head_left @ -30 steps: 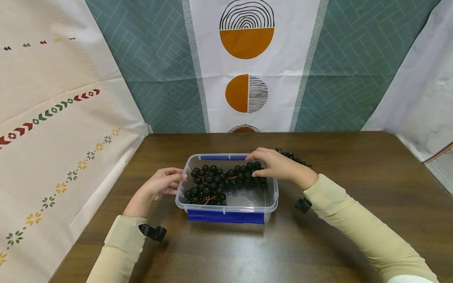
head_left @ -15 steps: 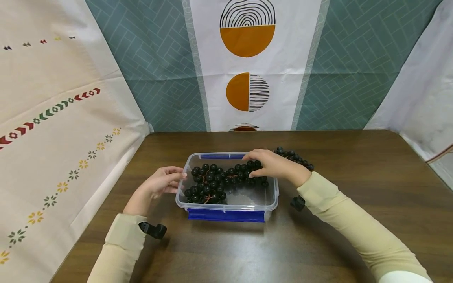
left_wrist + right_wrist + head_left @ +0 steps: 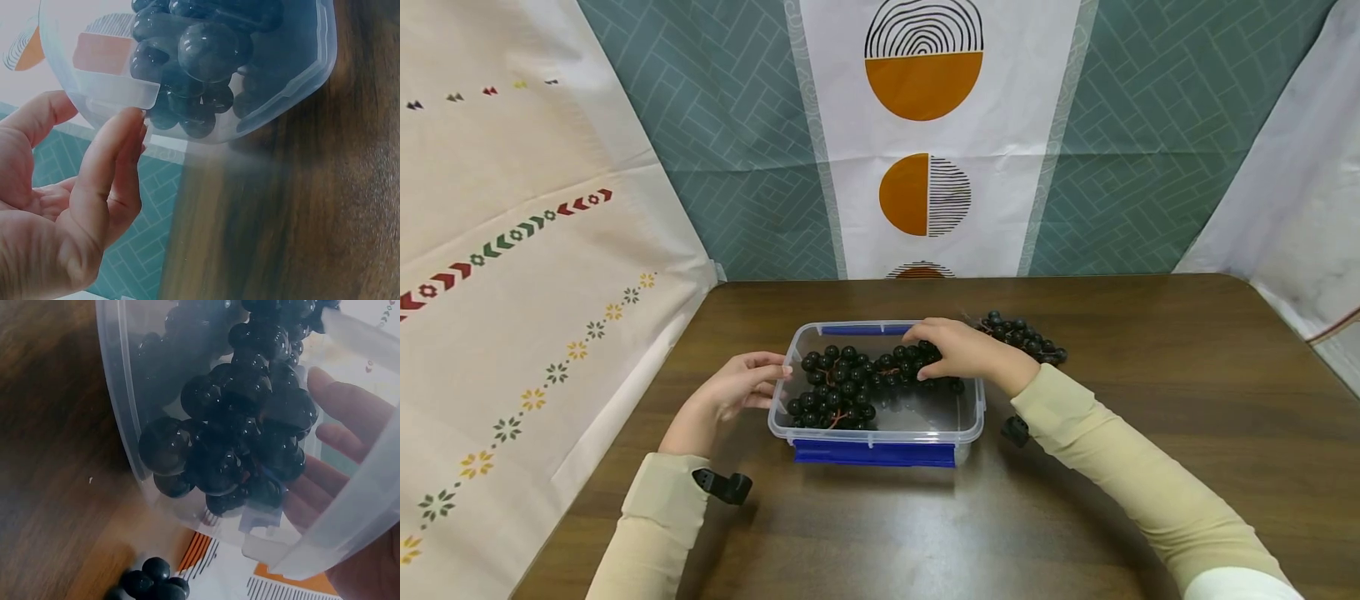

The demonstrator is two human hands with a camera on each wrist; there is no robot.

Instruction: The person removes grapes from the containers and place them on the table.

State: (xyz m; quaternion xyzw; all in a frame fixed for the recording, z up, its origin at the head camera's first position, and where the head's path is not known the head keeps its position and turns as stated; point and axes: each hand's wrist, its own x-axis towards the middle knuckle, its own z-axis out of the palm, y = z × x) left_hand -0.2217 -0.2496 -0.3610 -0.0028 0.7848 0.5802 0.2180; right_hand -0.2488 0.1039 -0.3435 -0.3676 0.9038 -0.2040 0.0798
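Note:
A clear plastic food container [image 3: 913, 417] with blue latches sits on the table, holding bunches of dark, round grapes [image 3: 835, 396]. At its left end my left hand [image 3: 741, 387] pinches the rim, thumb on top and fingers along the outside. My right hand [image 3: 962, 354] reaches over the right end, its thumb and fingers spread above the right-hand bunch. Through the plastic in the right wrist view, the fingers [image 3: 350, 409] lie beside the grapes [image 3: 237, 425], not closed round them. In the left wrist view, the fingers [image 3: 94, 169] touch the container's corner [image 3: 119, 90].
Behind my right hand, another bunch of dark grapes [image 3: 1026, 337] lies on the brown wooden table [image 3: 880, 533]. Patterned cloths [image 3: 745, 150] hang behind and to the left of the table. Each wrist wears a small black camera.
My right hand has shifted left over the grapes, uncovering more of the bunch behind it. The container and my left hand have slid slightly left together.

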